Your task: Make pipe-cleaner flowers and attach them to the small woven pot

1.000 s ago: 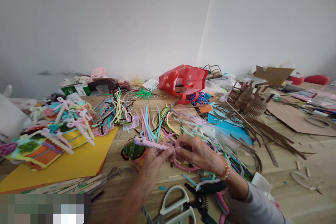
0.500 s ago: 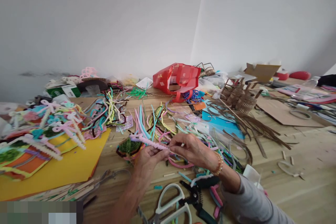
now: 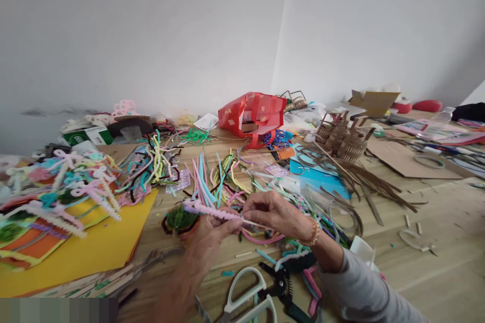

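Note:
My left hand [image 3: 214,229] and my right hand [image 3: 275,214] both pinch a pink crinkled pipe cleaner [image 3: 212,211], held just above the table. Its far end sticks out past my left hand, and my right fingers hold the end nearest them. A thin pale strand [image 3: 257,223] runs out from my right fingers. Just beyond my left hand lies a green woven pipe-cleaner piece [image 3: 180,219]. Under my right wrist is a loose pink stem [image 3: 261,238]. A beaded bracelet [image 3: 312,232] circles my right wrist.
Loose pipe cleaners [image 3: 223,181] spread across the wooden table [image 3: 435,242]. Near my arms lie scissors [image 3: 246,298] and pliers [image 3: 280,285]. Finished pipe-cleaner pieces sit on yellow card [image 3: 91,247] at left. Cardboard baskets [image 3: 341,136], a cardboard sheet [image 3: 405,159] and a red bag [image 3: 252,113] stand farther off.
The view has swung slightly, shifting the table contents left. My hands have parted a little along the pink pipe cleaner, and neither has let go of it.

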Tool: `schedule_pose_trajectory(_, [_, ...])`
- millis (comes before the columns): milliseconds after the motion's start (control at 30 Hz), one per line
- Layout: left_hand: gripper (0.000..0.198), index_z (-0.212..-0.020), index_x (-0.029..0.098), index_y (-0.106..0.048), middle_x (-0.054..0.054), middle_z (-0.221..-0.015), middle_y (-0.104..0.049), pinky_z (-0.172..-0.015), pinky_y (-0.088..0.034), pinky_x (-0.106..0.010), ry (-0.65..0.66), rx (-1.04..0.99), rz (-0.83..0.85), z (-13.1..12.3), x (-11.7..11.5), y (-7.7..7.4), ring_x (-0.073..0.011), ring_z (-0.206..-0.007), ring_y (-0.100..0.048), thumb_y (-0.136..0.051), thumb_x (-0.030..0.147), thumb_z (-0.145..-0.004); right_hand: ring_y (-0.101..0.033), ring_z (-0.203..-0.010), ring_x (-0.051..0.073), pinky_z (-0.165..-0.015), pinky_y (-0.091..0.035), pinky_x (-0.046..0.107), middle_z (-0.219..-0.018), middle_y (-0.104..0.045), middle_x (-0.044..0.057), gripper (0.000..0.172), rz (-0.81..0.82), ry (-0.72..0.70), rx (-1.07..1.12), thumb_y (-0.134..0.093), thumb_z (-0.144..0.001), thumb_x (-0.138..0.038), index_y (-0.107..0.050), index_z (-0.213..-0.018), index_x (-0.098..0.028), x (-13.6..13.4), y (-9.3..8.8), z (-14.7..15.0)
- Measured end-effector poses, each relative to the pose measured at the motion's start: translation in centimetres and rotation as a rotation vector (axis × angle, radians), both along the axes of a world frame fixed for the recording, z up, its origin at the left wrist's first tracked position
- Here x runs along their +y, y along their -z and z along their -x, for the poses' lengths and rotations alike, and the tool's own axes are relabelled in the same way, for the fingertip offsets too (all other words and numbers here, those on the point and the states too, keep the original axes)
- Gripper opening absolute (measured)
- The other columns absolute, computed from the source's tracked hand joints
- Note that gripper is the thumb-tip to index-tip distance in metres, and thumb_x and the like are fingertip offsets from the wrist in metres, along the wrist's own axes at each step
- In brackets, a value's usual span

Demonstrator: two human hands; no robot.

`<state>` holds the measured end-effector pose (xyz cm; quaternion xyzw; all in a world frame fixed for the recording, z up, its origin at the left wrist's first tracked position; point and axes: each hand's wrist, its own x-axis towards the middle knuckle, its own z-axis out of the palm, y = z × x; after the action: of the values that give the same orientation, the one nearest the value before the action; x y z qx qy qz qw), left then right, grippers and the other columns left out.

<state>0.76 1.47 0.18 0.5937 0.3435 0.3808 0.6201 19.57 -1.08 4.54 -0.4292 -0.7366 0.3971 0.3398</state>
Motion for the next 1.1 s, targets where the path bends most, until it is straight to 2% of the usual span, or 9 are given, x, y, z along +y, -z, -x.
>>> schedule_pose_trajectory(200, [0.017,-0.083,0.024,-0.063,-0.005,-0.075,-0.069,-0.067,-0.055,-0.039,0.046,0.105,-0.08,0.3,0.1,0.1,-0.0208,-0.069,-0.064,-0.06,0.04,-0.078,-0.041,-0.054,0.007,-0.049,-0.032,0.018,-0.065,-0.052,-0.003,0.025,0.047,-0.001,0.036,-0.058,-0.088,-0.036,-0.063,-0.079,-0.013,-0.1,-0.1,0.0])
schedule_pose_trajectory(400, [0.009,-0.075,0.024,-0.066,-0.002,-0.068,-0.067,-0.068,-0.053,-0.036,0.048,-0.058,0.025,0.2,-0.1,-0.5,-0.0182,-0.065,-0.062,-0.068,0.033,-0.073,-0.045,-0.06,0.009,-0.054,-0.035,0.02,-0.068,-0.055,-0.001,0.027,0.037,-0.012,0.06,-0.059,-0.087,-0.038,-0.063,-0.077,-0.013,0.1,0.0,0.0])
schedule_pose_trajectory(567, [0.011,-0.071,0.023,-0.068,-0.002,-0.065,-0.068,-0.064,-0.053,-0.035,-0.02,-0.045,0.08,-0.1,0.0,-0.4,-0.0184,-0.061,-0.062,-0.07,0.034,-0.071,-0.041,-0.054,0.007,-0.048,-0.031,0.018,-0.063,-0.051,-0.003,0.031,0.119,-0.005,0.136,-0.061,-0.085,-0.042,-0.062,-0.078,-0.012,0.1,0.1,0.0])
schedule_pose_trajectory(767, [0.01,-0.064,0.023,-0.068,-0.001,-0.061,-0.066,-0.065,-0.052,-0.033,0.041,-0.106,0.12,-0.3,0.0,-1.0,-0.0173,-0.06,-0.059,-0.072,0.03,-0.07,-0.044,-0.049,0.006,-0.046,-0.034,0.017,-0.062,-0.054,-0.002,0.037,0.246,-0.055,0.239,-0.064,-0.081,-0.049,-0.06,-0.08,-0.012,0.4,-0.1,-0.4])
schedule_pose_trajectory(1100, [0.018,-0.062,0.013,-0.068,0.0,-0.056,-0.064,-0.056,-0.047,-0.021,-0.046,-0.381,0.314,-1.0,-0.5,-1.4,-0.0101,-0.055,-0.056,-0.082,0.024,-0.059,-0.04,-0.043,0.004,-0.04,-0.028,0.016,-0.056,-0.053,-0.004,0.035,0.319,-0.089,0.492,-0.065,-0.081,-0.047,-0.059,-0.075,-0.013,0.8,1.8,0.6])
